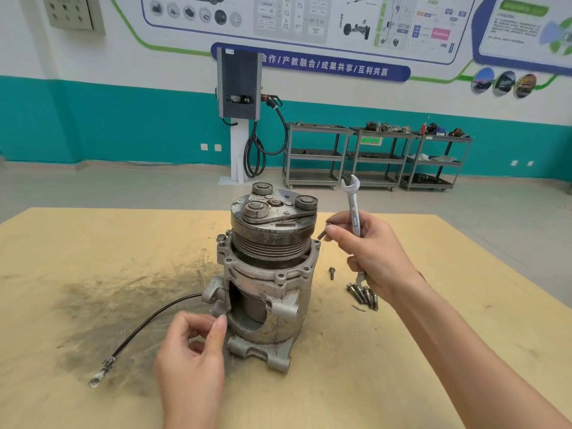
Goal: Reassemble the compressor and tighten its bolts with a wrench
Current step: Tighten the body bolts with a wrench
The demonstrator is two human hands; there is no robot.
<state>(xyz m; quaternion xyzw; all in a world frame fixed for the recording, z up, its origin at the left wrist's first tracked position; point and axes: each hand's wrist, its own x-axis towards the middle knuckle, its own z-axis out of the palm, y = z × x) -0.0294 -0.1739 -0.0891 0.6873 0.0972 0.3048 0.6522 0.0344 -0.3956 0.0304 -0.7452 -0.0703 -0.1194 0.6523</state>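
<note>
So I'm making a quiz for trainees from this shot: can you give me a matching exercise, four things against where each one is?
Things:
1. wrench
2. black cable
3. pile of bolts
4. single bolt

Places:
A. lying on the table left of the compressor
B. heaped on the table under the right hand
C. held upright in the right hand
D. alone on the table, between the compressor and the heap

Pairs: 1-C, 2-A, 3-B, 4-D
</note>
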